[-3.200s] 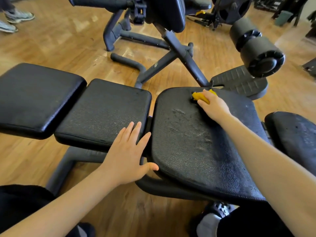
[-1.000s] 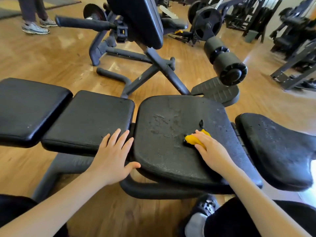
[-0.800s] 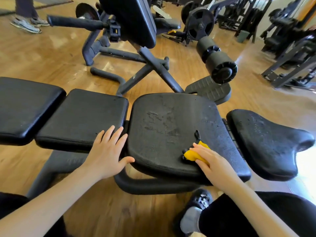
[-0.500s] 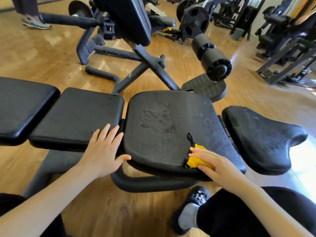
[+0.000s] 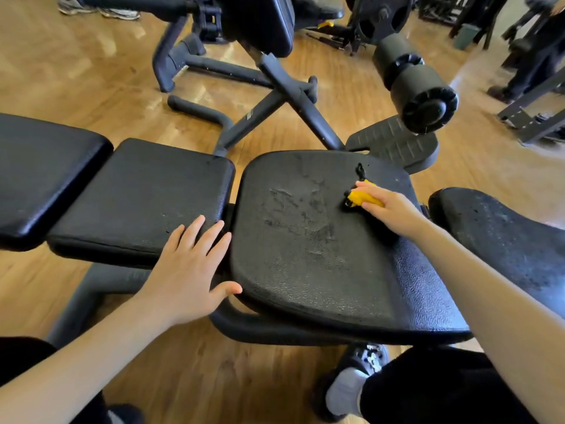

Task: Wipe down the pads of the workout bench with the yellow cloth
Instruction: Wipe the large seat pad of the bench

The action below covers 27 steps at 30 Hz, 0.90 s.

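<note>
I count four black textured vinyl pads on the workout bench and one bunched yellow cloth (image 5: 363, 198). My right hand (image 5: 389, 209) presses the cloth, fingers curled onto it, on the far right part of the wide seat pad (image 5: 305, 240), mid-wipe; smears remain at centre, so I would sweep there next. My left hand (image 5: 186, 267) braces flat, fingers spread, on the neighbouring rectangular pad (image 5: 137, 197).

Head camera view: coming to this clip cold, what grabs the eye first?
The yellow cloth stands out, bunched under the right hand near the far right edge of the wide black seat pad, whose middle shows smeary streaks. The left hand lies flat on the near corner of the neighbouring middle pad. Behind, a foam roller juts out over the wooden floor.
</note>
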### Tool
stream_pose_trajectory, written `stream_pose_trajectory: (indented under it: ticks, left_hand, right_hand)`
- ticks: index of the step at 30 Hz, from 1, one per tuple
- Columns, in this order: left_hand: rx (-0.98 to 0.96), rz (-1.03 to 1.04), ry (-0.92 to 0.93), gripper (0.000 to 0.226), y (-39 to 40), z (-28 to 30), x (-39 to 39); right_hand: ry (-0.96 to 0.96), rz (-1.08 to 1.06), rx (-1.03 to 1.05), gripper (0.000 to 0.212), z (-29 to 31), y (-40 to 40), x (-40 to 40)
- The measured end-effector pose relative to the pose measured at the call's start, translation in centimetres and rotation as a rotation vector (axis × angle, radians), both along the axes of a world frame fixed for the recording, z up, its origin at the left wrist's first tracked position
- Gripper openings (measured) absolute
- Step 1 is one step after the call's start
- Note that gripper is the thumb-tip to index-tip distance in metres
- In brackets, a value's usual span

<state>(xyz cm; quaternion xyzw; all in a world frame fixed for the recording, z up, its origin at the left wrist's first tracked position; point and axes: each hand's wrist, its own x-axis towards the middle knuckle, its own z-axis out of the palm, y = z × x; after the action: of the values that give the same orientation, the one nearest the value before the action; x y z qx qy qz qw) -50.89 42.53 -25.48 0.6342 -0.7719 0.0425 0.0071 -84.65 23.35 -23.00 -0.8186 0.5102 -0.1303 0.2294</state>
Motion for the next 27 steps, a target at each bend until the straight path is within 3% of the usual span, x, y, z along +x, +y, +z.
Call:
stream_pose_trajectory:
  ticks: [14,20,27]
  left_hand:
    - [0.038,0.012,0.007,0.09,0.0,-0.5,0.4]
    - [0.005,0.006,0.012,0.086,0.0,-0.6,0.4]
    - [-0.032,-0.006,-0.001,0.079,0.2,0.1,0.2]
  right_hand:
    - [-0.052,-0.289,-0.067,0.043,-0.1,-7.8,2.8]
    - [0.0,-0.303,-0.085,0.044,-0.6,-3.3,2.5]
    - [-0.035,-0.229,-0.033,0.038,-0.2,7.6,-0.7]
